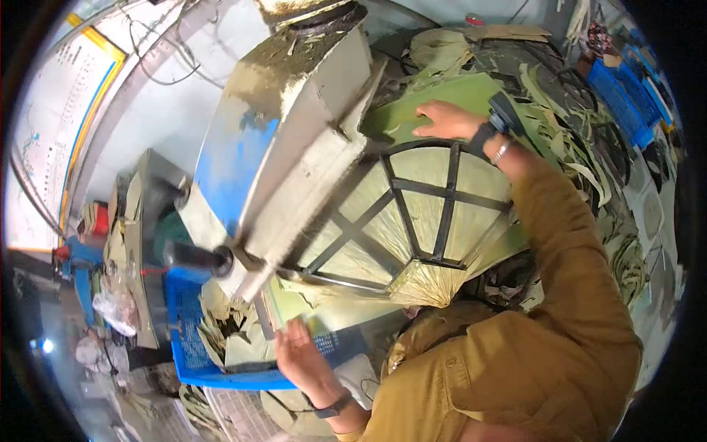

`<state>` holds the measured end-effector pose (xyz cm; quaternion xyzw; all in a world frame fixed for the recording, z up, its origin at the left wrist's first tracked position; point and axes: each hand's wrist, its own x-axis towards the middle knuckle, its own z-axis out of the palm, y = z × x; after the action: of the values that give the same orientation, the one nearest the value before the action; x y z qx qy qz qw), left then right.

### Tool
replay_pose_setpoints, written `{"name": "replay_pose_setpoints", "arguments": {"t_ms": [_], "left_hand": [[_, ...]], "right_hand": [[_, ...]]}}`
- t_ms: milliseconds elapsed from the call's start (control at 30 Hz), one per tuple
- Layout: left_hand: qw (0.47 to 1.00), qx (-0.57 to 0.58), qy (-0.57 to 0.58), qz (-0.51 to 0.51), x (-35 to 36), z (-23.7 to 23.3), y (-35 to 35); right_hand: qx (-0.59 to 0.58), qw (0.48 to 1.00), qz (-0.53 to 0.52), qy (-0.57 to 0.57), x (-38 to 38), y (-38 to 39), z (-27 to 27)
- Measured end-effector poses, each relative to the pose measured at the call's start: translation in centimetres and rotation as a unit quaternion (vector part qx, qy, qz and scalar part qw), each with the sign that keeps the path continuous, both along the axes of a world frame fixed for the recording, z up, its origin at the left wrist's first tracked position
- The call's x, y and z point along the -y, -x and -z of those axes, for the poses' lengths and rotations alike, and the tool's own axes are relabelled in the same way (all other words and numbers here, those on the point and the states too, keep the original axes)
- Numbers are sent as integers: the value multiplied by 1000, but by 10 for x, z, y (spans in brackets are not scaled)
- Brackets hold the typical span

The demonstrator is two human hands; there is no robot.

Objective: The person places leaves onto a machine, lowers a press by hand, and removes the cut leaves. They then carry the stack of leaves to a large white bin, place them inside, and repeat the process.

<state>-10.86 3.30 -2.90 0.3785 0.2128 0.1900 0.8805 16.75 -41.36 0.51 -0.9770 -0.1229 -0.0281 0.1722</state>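
A pale pleated leaf (416, 195), shaped like a fan, lies over a green board (398, 118). On it rests a black metal frame (442, 193) with a curved rim and several spokes. My right hand (448, 120) is beyond the frame's curved rim, fingers stretched out over the green board. My left hand (300, 355) is low at the left, its fingers extended at the near edge of the board and in front of a blue basket (232, 378). The machine's painted head (243, 158) covers part of the frame's left side.
Two dark handles (193, 256) stick out from the machine at left. Leaf scraps (567, 140) are heaped along the right side, near a blue crate (626, 99). Cut leaves (228, 328) fill the blue basket. A bordered chart (59, 132) hangs on the wall.
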Motion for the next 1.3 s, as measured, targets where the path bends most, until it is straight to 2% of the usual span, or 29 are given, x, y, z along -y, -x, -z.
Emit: {"name": "replay_pose_setpoints", "arguments": {"t_ms": [67, 100, 133, 167, 200, 267, 300, 367, 400, 467, 533, 567, 600, 633, 667, 733, 767, 867, 900, 1000, 1033, 1067, 1133, 1200, 1267, 1300], "left_hand": [[988, -47, 124, 83, 32, -28, 4], [981, -46, 143, 124, 40, -30, 2], [972, -52, 160, 161, 45, -33, 7], [966, -42, 8, 254, 49, -26, 2], [949, -7, 178, 262, 49, -16, -5], [962, -133, 120, 206, 66, -15, -22], [964, -131, 117, 199, 75, -25, -27], [953, -202, -66, 216, 90, -48, -32], [954, -201, -70, 212, 91, -49, -34], [876, -229, -302, 299, 88, -41, -36], [860, -240, -332, 303, 91, -27, -25], [864, -218, -343, 299, 108, -17, -8], [869, -190, -357, 284, 118, -12, 0], [874, -222, -308, 303, 133, -28, 9], [882, -195, -310, 296, 146, -28, 15], [918, -104, -273, 267, 164, -9, 23], [921, -101, -272, 261, 170, -10, 23], [925, -105, -283, 229, 183, -13, 21], [904, -90, -349, 229, 182, -13, 21], [903, -125, -356, 203, 173, -9, 26], [923, -122, -310, 191, 175, -12, 25], [920, -120, -318, 196, 177, -19, 23], [937, -141, -220, 232, 181, -37, 22], [936, -138, -235, 223, 192, -40, 25], [922, -100, -244, 284, 215, -55, 34], [779, -45, -479, 401, 228, -65, 36]], "right_hand": [[-33, 999, -8, 33, -17, -10, -10], [-61, 996, -3, 72, -25, -15, -13], [-69, 995, -20, 63, -32, -18, -5], [-82, 995, -34, 53, -34, -25, 1], [-93, 994, -46, 44, -36, -27, 3], [-99, 994, -45, -9, -36, -30, 4], [-142, 987, -70, -39, -35, -33, 0], [-191, 973, -112, -68, -30, -46, 9], [-189, 972, -116, -72, -32, -36, -1], [51, 969, -191, -146, -38, 18, -40], [71, 937, -278, -202, -45, 80, -57], [9, 928, -345, -141, -52, 149, -66], [30, 915, -384, -117, -59, 185, -62], [50, 918, -372, -132, -64, 215, -50], [70, 919, -360, -147, -69, 238, -34], [133, 933, -322, -94, -80, 261, -14], [160, 930, -322, -82, -82, 263, -2], [172, 946, -275, -12, -89, 271, 3], [200, 948, -249, -1, -92, 273, 5], [246, 945, -215, -23, -100, 271, 21], [249, 944, -212, -36, -105, 268, 24], [251, 945, -203, -41, -105, 267, 25], [283, 936, -193, -77, -102, 265, 17], [297, 923, -204, -136, -80, 274, 10], [218, 937, -232, -146, -30, 291, -6], [162, 940, -209, -215, 1, 299, -11]]}}
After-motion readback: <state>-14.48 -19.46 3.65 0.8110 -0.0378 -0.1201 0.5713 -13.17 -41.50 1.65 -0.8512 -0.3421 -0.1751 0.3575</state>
